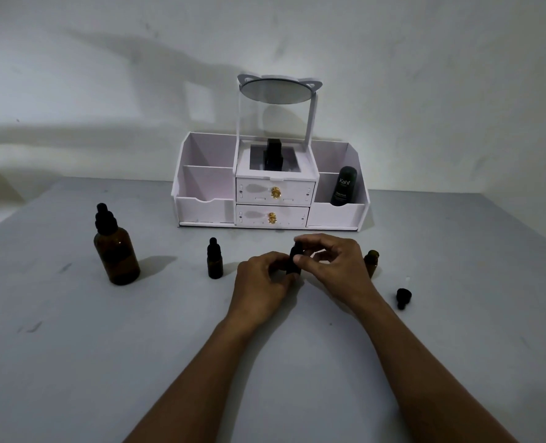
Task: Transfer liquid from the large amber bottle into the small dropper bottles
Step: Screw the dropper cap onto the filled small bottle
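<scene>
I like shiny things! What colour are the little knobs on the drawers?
Gold. Both drawer knobs shine gold against the white organizer in the head view.

Glossy amber glass large bottle [117,254] (matt black dropper cap) on a scuffed, matt grey table [73,346].

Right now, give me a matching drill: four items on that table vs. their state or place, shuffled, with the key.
Items:
1. large amber bottle
2. small bottle between the hands
3. small bottle at far right
4. loose dropper cap

States:
A. lying on the table, off any bottle
B. standing open, no cap
C. held by left hand and right hand
D. capped, standing far left, untouched

Pairs: 1-D, 2-C, 3-B, 4-A
</scene>
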Demonstrator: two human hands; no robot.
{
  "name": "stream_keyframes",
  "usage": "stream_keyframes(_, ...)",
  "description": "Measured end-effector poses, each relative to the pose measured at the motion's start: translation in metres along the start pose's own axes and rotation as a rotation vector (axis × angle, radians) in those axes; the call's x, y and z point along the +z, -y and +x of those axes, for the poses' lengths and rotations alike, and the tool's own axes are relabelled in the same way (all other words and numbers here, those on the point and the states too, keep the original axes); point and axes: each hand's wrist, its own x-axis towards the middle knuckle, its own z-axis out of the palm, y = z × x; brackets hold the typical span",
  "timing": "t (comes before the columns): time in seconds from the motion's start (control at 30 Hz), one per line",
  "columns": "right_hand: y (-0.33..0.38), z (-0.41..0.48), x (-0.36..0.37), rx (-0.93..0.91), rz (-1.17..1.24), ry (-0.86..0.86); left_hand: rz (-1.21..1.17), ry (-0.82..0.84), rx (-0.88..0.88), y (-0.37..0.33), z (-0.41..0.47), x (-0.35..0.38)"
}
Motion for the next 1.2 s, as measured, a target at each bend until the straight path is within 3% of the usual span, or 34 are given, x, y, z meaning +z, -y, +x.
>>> stream_keyframes(1.2, 0.0001, 0.0005, 0.0032, 0.043, -0.004, -0.059, 0.007, -0.007, 0.000, -0.0030, -0.0012, -0.0011)
